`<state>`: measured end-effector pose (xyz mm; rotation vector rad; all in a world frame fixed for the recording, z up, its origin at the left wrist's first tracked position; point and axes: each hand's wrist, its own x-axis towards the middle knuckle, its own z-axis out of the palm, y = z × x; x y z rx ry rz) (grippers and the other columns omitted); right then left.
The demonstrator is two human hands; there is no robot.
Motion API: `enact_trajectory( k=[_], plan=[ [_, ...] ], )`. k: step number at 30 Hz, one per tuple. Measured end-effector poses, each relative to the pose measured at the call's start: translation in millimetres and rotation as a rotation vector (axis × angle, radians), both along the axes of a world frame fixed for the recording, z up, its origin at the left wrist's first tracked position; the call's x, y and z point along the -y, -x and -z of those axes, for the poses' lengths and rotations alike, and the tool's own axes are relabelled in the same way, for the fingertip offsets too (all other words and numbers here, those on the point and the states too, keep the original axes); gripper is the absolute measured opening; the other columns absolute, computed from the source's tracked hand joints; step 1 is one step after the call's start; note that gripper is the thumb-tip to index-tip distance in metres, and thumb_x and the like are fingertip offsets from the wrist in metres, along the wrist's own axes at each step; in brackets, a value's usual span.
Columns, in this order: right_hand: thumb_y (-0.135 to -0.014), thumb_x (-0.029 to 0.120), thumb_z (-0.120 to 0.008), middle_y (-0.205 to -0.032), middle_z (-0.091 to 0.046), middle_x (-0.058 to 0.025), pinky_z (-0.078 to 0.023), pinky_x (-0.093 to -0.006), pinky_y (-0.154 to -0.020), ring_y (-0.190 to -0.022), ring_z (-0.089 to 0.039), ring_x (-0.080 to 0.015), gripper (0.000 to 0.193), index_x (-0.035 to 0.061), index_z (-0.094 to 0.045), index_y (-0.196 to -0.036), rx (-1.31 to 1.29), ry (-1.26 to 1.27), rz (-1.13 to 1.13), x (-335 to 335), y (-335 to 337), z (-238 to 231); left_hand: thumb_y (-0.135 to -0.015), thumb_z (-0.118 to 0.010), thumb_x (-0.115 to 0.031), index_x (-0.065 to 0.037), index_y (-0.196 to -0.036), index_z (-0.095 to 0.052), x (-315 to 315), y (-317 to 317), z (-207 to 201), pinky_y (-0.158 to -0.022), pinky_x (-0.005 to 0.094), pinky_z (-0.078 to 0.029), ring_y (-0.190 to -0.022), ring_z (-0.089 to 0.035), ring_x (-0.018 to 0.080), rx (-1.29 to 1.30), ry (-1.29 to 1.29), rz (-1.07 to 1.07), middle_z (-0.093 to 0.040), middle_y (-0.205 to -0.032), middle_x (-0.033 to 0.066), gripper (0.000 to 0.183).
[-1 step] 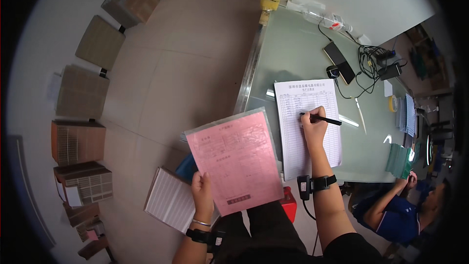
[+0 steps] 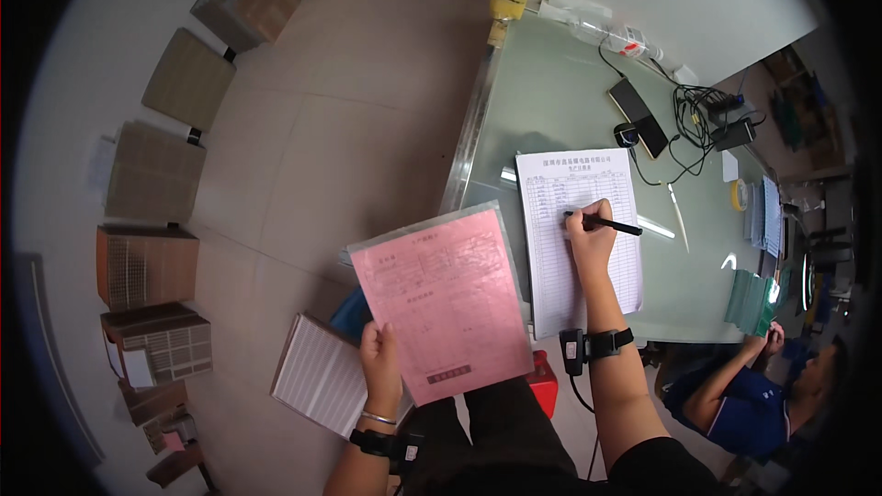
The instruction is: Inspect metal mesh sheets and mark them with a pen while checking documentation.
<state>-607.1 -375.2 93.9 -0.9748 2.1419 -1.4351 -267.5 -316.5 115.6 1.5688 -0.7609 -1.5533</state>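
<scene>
My left hand [image 2: 380, 363] grips the lower left edge of a pink printed sheet [image 2: 441, 303] in a clear plastic sleeve. The sheet is tilted and partly off the table's left edge. In my right hand [image 2: 593, 239] is a black pen [image 2: 614, 223], its tip end at a white form [image 2: 560, 285] with a ruled grid. Handwriting fills several upper rows of the form, which tops a stack of paper on the glass-topped table [image 2: 524, 92]. The right hand rests on that form, covering part of its right half.
A phone [image 2: 638, 118], tangled black cables [image 2: 694, 119], a plastic bottle [image 2: 616, 37] and a white stick-like tool [image 2: 678, 218] lie on the table. A yellow pen holder [image 2: 508, 2] stands at its far corner. Below are a red container [image 2: 542, 386] and a white-slatted panel [image 2: 317, 372]. A co-worker [image 2: 753, 404] handles green boards at right.
</scene>
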Motion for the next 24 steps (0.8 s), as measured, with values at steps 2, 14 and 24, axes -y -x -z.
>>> enact_trajectory(
  k=[2, 14, 24],
  plan=[
    [-0.077, 0.002, -0.061, -0.06, -0.05, -0.0005, -0.04, -0.0206, -0.051, -0.053, -0.047, -0.0061, 0.017, 0.0047, -0.045, -0.073, -0.023, -0.01, 0.002, -3.4, 6.8, 9.0, -0.097, -0.048, -0.019, -0.003, -0.097, -0.053, -0.6, -0.4, 1.0, -0.079, 0.023, -0.043, -0.084, -0.051, 0.0059, 0.021, 0.003, 0.021, -0.059, -0.094, 0.0015, 0.017],
    [-0.074, 0.004, -0.063, -0.059, -0.05, -0.0011, -0.041, -0.0219, -0.051, -0.053, -0.047, -0.0073, 0.017, 0.0042, -0.046, -0.071, -0.047, -0.002, 0.013, -2.3, 4.8, 6.9, -0.097, -0.048, -0.019, -0.002, -0.101, -0.053, -1.9, -0.7, 2.9, -0.082, 0.0248, -0.043, -0.088, -0.052, 0.007, -0.01, -0.002, -0.001, -0.059, -0.098, 0.0027, 0.018],
    [-0.073, 0.001, -0.061, -0.06, -0.048, -0.0009, -0.04, -0.0212, -0.051, -0.054, -0.045, -0.0066, 0.019, 0.0038, -0.044, -0.068, 0.006, 0.014, 0.002, -1.8, 5.4, 0.2, -0.097, -0.047, -0.017, -0.002, -0.103, -0.053, -0.9, 0.7, 0.5, -0.085, 0.025, -0.043, -0.092, -0.053, 0.0081, -0.057, 0.01, 0.006, -0.06, -0.102, 0.0045, 0.018]
  ],
)
